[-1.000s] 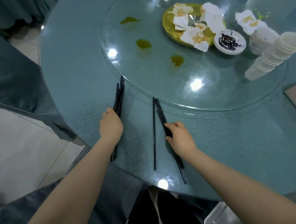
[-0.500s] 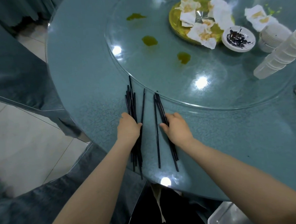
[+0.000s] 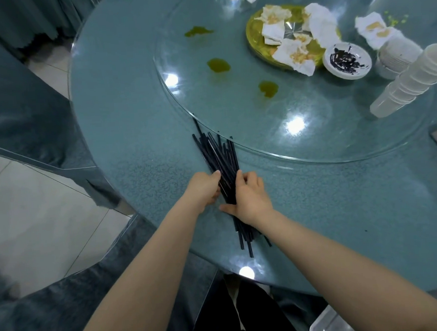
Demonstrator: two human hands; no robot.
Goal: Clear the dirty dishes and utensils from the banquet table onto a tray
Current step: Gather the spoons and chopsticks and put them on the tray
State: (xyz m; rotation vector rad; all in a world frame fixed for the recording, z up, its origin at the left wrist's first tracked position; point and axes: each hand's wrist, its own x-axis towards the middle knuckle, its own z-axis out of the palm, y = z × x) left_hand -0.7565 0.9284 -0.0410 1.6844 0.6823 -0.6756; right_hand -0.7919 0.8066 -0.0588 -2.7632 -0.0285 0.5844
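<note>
Several black chopsticks (image 3: pixel 218 154) lie gathered in one bundle on the teal table (image 3: pixel 124 134), just in front of the glass turntable (image 3: pixel 312 135). My left hand (image 3: pixel 204 191) holds the bundle from the left with curled fingers. My right hand (image 3: pixel 249 196) covers the bundle from the right, fingers curled over it and thumb flat on the table. On the turntable stand a yellow plate (image 3: pixel 254 29) with crumpled napkins, a small white sauce dish (image 3: pixel 347 60) with dark smears, and a leaning stack of white cups (image 3: pixel 410 79).
Green sauce spots (image 3: pixel 218 65) mark the turntable. Teal-covered chairs (image 3: pixel 19 112) stand at the left and near my legs. A clear plastic bin corner (image 3: pixel 329 324) shows at the bottom right. A stack of white bowls (image 3: pixel 394 55) sits behind the cups.
My two hands have slid toward each other, pushing the separate groups of chopsticks into a single bundle between them.
</note>
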